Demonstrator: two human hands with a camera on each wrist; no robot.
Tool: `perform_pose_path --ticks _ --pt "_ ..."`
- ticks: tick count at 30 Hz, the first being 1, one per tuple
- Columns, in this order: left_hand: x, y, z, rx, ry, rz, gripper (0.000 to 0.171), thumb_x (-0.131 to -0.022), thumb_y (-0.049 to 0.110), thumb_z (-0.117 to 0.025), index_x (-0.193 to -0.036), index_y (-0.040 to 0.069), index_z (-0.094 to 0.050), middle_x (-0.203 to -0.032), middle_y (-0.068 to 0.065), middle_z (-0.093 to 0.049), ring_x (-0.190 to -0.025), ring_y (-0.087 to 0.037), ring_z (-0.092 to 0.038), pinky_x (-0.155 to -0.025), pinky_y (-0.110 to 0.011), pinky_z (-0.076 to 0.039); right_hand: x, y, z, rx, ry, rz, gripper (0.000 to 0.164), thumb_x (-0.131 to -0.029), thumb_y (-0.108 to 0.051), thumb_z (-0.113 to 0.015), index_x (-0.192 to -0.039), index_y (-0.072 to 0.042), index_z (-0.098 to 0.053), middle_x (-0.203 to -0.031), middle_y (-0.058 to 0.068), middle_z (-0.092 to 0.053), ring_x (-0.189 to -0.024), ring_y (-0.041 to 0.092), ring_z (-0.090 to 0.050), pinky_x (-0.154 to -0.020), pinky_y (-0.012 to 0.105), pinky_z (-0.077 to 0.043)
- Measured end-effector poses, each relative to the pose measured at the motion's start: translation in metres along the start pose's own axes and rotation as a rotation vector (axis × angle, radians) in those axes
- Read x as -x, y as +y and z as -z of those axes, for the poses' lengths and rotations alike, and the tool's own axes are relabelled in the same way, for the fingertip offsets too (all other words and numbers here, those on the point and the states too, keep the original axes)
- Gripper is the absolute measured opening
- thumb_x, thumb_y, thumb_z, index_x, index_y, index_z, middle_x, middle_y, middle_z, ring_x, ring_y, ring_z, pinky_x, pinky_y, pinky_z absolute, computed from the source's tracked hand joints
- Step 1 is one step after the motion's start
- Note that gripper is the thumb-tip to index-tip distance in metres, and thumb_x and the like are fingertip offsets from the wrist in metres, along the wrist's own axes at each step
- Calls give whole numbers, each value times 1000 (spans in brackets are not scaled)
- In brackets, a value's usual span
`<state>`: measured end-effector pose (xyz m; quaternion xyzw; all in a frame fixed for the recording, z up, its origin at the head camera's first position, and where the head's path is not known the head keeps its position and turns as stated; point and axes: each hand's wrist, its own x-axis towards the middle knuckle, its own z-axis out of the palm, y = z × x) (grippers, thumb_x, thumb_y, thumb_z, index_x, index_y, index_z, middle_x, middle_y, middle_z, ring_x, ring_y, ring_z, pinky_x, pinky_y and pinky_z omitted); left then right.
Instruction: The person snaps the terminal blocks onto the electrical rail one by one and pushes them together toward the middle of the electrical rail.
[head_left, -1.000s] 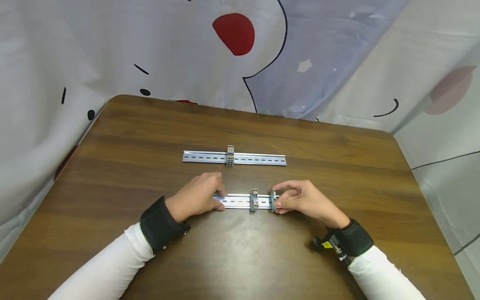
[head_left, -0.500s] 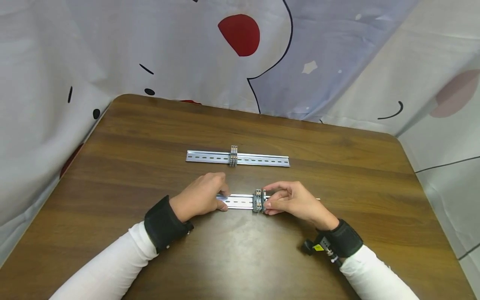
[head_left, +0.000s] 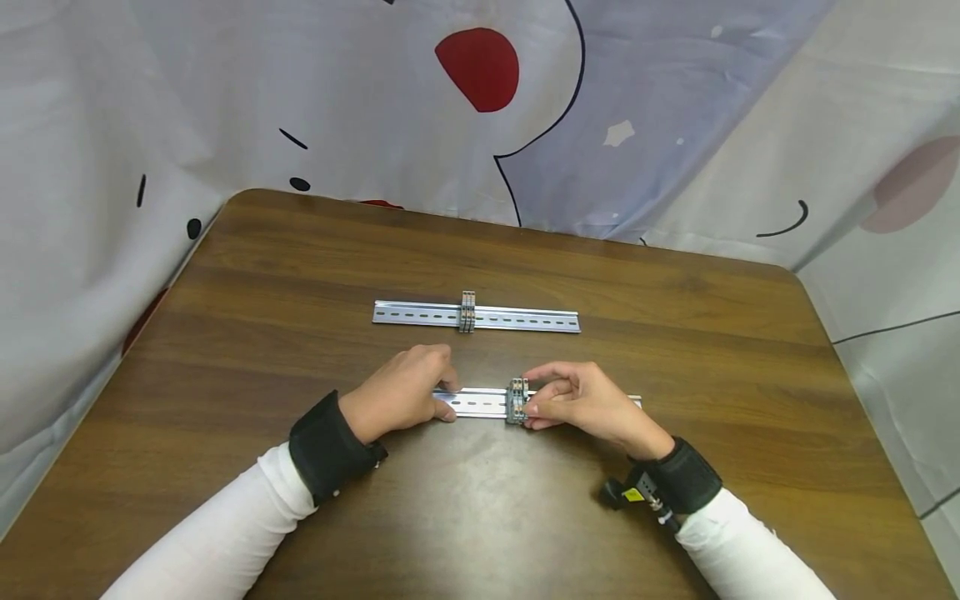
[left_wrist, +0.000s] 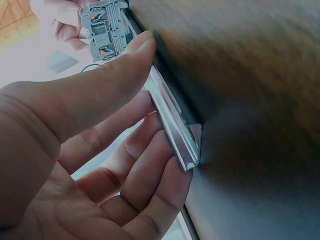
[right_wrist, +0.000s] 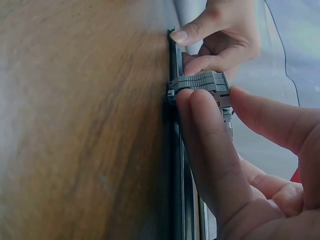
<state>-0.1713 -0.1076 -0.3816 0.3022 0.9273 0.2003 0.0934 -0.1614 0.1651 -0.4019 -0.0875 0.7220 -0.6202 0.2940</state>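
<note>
A slotted metal DIN rail (head_left: 480,404) lies on the table, and my left hand (head_left: 397,392) grips its left end between thumb and fingers. Grey terminal blocks (head_left: 516,402) sit side by side across this rail, right of the left hand. My right hand (head_left: 581,400) pinches the rightmost terminal block by its two ends, against the neighbouring ones. The right wrist view shows the grey stack (right_wrist: 202,81) seated on the rail at those fingertips. Part of the rail is hidden under the right hand; its right tip shows beyond.
Farther back lies a second DIN rail (head_left: 420,314) with several terminal blocks (head_left: 467,312) near its middle. Both rails rest on a brown wooden table (head_left: 300,267). A printed curtain (head_left: 360,100) hangs behind the table's far edge.
My right hand has slid its terminal block left along the near rail, closing the gap to the others. My left hand keeps its grip on the rail. The head view has shifted slightly.
</note>
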Motion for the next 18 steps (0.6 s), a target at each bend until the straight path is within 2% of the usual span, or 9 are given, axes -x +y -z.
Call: perform_pose_path --ticks 4,8,11,13,14,16,18 --pt "-1 0 0 2 -1 9 26 -70 23 -89 -90 8 -81 -83 -5 -62 -74 -17 -59 -66 -29 -50 -1 0 0 -3 1 8 48 -88 2 -69 -132 8 -52 -95 21 -75 -83 25 -76 -79 43 -60" --pt "-2 0 -2 -13 -11 17 24 -71 22 -88 -88 9 -79 -84 -5 -61 -75 -17 -58 -67 -31 -49 0 1 1 23 -1 15 48 -89 -3 -69 -133 6 -51 -101 29 -73 -85 28 -76 -78 44 -60" --pt "1 0 -5 -45 -24 -11 30 -73 24 -87 -96 9 -76 -88 -6 -60 -77 -18 -56 -68 -31 -48 6 2 4 110 34 58 46 -91 -7 -68 -133 4 -53 -103 33 -71 -85 33 -75 -75 43 -60" --pt "4 1 -6 -84 0 -47 38 -75 29 -86 -105 9 -74 -92 -6 -60 -80 -19 -55 -68 -31 -48 11 0 7 254 114 173 42 -91 -8 -69 -129 4 -57 -100 29 -73 -84 32 -75 -73 38 -61" --pt "5 2 -4 -94 28 -63 42 -75 32 -85 -110 10 -73 -96 -6 -60 -82 -19 -55 -69 -31 -49 14 -3 9 346 176 258 40 -90 -8 -70 -127 2 -59 -99 26 -74 -83 30 -75 -72 35 -61" --pt "9 4 4 -109 121 -92 49 -78 38 -82 -118 13 -71 -103 -6 -61 -88 -20 -57 -70 -32 -50 20 -11 16 581 341 461 40 -85 -8 -75 -123 1 -64 -99 20 -76 -85 27 -74 -72 32 -61" --pt "14 6 15 -119 258 -111 54 -80 45 -78 -124 16 -68 -115 -7 -61 -100 -23 -58 -79 -37 -52 26 -22 23 819 529 631 45 -81 -15 -79 -122 -2 -66 -106 16 -75 -94 26 -72 -77 36 -59"
